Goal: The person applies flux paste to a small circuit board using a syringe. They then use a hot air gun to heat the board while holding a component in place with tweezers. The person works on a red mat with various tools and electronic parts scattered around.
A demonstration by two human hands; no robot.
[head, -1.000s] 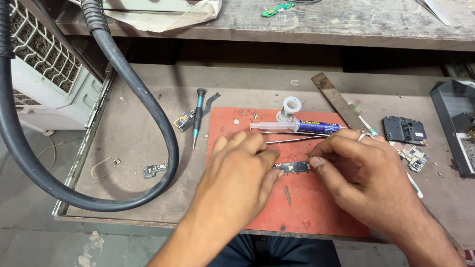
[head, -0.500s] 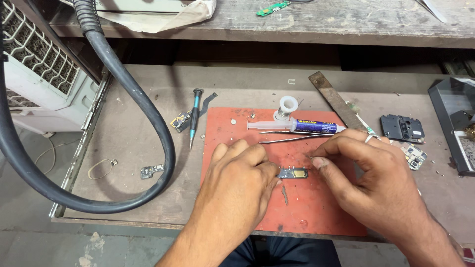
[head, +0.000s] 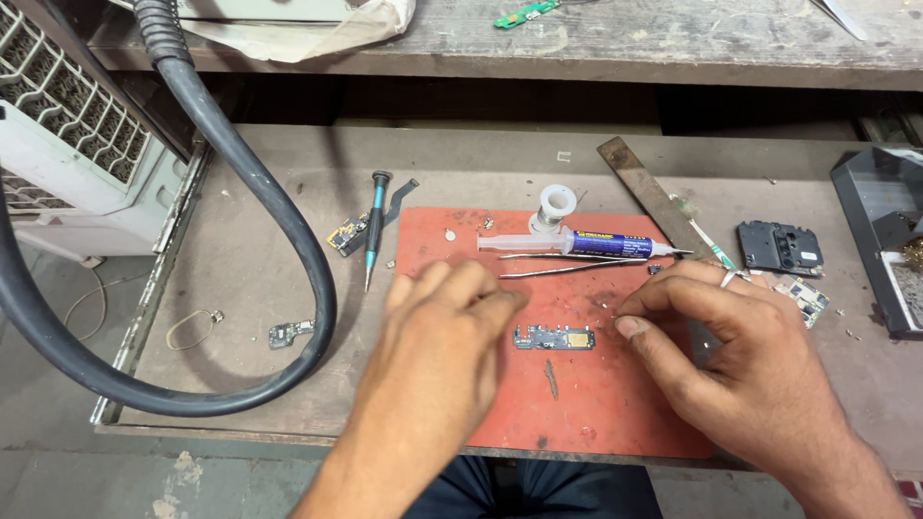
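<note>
Left hand: the left hand hovers over the red mat, fingers curled loosely, holding nothing visible.
Right hand: the right hand has thumb and forefinger pinched together; whether anything sits between them I cannot tell.
Board: the small circuit board lies flat on the mat between both hands, untouched.
Tweezers: the tweezers lie at 12 o'clock from the board, beside the syringe tube.
Screwdriver: the screwdriver lies at 10 o'clock, off the mat.

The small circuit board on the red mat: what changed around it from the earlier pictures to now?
Both hands drew apart: the left hand and right hand no longer touch the small circuit board, which now lies free on the red mat. The right fingertips stay pinched; what they hold is too small to tell. The tweezers, syringe tube and screwdriver stayed put.
</note>
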